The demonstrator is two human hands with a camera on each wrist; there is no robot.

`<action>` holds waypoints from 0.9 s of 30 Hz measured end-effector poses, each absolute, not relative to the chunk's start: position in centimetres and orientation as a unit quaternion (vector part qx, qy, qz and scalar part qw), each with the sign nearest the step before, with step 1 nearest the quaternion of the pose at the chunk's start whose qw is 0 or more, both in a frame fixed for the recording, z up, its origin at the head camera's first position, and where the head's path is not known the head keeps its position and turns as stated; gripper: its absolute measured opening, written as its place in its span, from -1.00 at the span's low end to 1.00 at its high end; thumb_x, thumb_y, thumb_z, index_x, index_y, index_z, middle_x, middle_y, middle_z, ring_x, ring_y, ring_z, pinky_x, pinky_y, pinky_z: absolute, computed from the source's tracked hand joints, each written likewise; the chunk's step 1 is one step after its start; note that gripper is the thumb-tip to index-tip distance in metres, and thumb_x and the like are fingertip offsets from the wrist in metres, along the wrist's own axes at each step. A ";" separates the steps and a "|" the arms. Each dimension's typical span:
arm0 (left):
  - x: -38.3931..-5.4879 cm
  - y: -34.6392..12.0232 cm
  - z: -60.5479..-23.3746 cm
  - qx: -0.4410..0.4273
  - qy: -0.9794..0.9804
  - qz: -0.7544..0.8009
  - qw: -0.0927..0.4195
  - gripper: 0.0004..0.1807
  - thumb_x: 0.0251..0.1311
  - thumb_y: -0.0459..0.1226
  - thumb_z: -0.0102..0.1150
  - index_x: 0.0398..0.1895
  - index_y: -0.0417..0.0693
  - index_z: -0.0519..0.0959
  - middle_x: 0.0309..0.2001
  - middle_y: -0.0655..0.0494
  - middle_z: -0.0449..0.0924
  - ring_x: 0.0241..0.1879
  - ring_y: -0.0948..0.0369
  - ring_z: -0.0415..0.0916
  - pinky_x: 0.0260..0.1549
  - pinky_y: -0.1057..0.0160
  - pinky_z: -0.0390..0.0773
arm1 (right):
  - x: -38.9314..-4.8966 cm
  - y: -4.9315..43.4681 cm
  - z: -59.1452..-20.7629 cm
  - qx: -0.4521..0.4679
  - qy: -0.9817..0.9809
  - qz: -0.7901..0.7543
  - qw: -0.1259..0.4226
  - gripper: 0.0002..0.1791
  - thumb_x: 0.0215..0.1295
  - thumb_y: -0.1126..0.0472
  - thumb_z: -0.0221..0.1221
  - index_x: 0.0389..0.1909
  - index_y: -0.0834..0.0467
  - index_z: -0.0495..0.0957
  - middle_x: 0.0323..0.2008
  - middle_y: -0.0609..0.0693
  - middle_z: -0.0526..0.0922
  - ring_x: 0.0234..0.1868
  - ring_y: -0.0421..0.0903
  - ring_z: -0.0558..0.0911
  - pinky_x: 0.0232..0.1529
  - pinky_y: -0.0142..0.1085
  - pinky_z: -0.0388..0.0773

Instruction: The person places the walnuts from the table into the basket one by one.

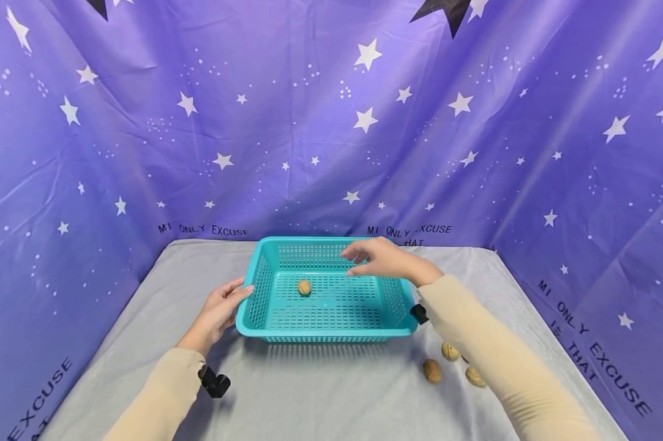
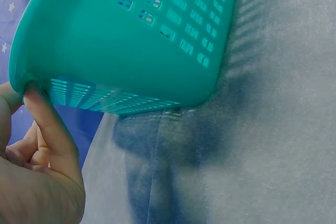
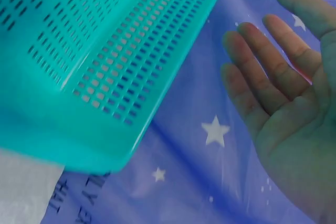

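Note:
A turquoise plastic basket [image 1: 325, 332] with slotted walls is in the middle of the head view. One walnut [image 1: 305, 287] lies on its floor, left of centre. At the basket's left rim, my left hand [image 1: 217, 312] pinches the edge between thumb and fingers; the left wrist view shows this hand [image 2: 47, 166] gripping the rim at a corner. My right hand [image 1: 383, 258] hovers over the basket's right part, holding nothing. In the right wrist view its fingers [image 3: 273, 72] are spread and loosely bent, apart from the basket wall [image 3: 126, 61].
Several walnuts lie on the grey cloth right of the basket, among them a darker brown one [image 1: 432, 371] and a paler one [image 1: 450, 351]; the right forearm partly covers this group. Purple star-printed curtains [image 1: 292, 122] stand behind and on both sides of the table [image 1: 320, 392].

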State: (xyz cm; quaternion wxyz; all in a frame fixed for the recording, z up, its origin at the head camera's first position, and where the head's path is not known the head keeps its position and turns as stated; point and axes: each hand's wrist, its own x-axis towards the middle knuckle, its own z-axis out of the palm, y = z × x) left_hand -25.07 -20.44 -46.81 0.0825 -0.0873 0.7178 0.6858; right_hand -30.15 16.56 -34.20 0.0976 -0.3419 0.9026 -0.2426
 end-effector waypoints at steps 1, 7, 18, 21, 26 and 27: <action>-25.1 -20.5 -46.8 -0.088 0.718 0.686 0.083 -0.20 0.34 0.00 0.27 0.55 -0.03 0.21 0.28 -0.12 0.43 -0.11 0.23 0.62 -0.27 0.27 0.64 | -29.9 17.2 -34.1 -0.340 0.903 -0.245 0.092 -0.49 0.33 0.04 0.35 0.25 0.10 0.55 0.13 0.00 0.63 0.05 -0.07 0.64 0.12 -0.11 0.58; -25.3 -20.6 -46.6 -0.087 0.719 0.684 0.083 -0.20 0.35 0.00 0.27 0.55 -0.02 0.21 0.30 -0.11 0.42 -0.11 0.21 0.62 -0.27 0.27 0.64 | -28.1 20.9 -33.7 -0.330 0.905 -0.260 0.063 -0.50 0.32 0.02 0.35 0.21 0.12 0.57 0.08 0.00 0.66 0.06 0.00 0.64 0.11 -0.02 0.58; -25.1 -20.5 -47.1 -0.086 0.711 0.694 0.081 -0.24 0.35 -0.02 0.27 0.53 -0.02 0.24 0.27 -0.11 0.46 -0.14 0.23 0.63 -0.27 0.26 0.63 | -24.9 27.3 -35.4 -0.295 0.912 -0.285 0.020 -0.54 0.29 0.12 0.38 0.15 0.23 0.60 0.06 0.07 0.66 0.01 0.00 0.65 0.09 -0.01 0.59; -25.1 -20.4 -47.2 -0.087 0.707 0.698 0.077 -0.26 0.35 -0.04 0.27 0.52 -0.03 0.27 0.24 -0.12 0.48 -0.13 0.22 0.64 -0.26 0.25 0.63 | -23.8 28.8 -36.2 -0.297 0.916 -0.269 -0.001 -0.59 0.31 0.10 0.36 0.11 0.19 0.63 0.02 0.00 0.69 -0.03 -0.06 0.67 0.04 -0.06 0.62; -25.2 -20.4 -47.1 -0.089 0.705 0.699 0.077 -0.26 0.34 -0.03 0.28 0.51 -0.03 0.28 0.24 -0.13 0.48 -0.12 0.20 0.64 -0.23 0.25 0.63 | -22.1 30.5 -37.7 -0.288 0.923 -0.255 -0.005 -0.61 0.34 0.04 0.33 0.10 0.13 0.64 0.00 -0.06 0.69 -0.05 -0.07 0.68 -0.01 -0.13 0.63; -25.2 -20.4 -47.1 -0.089 0.706 0.698 0.077 -0.25 0.35 -0.02 0.28 0.52 -0.03 0.27 0.24 -0.12 0.47 -0.12 0.21 0.64 -0.23 0.25 0.63 | -21.8 30.7 -37.9 -0.286 0.923 -0.256 -0.002 -0.62 0.34 0.05 0.33 0.10 0.12 0.63 0.00 -0.06 0.69 -0.06 -0.07 0.68 -0.01 -0.14 0.63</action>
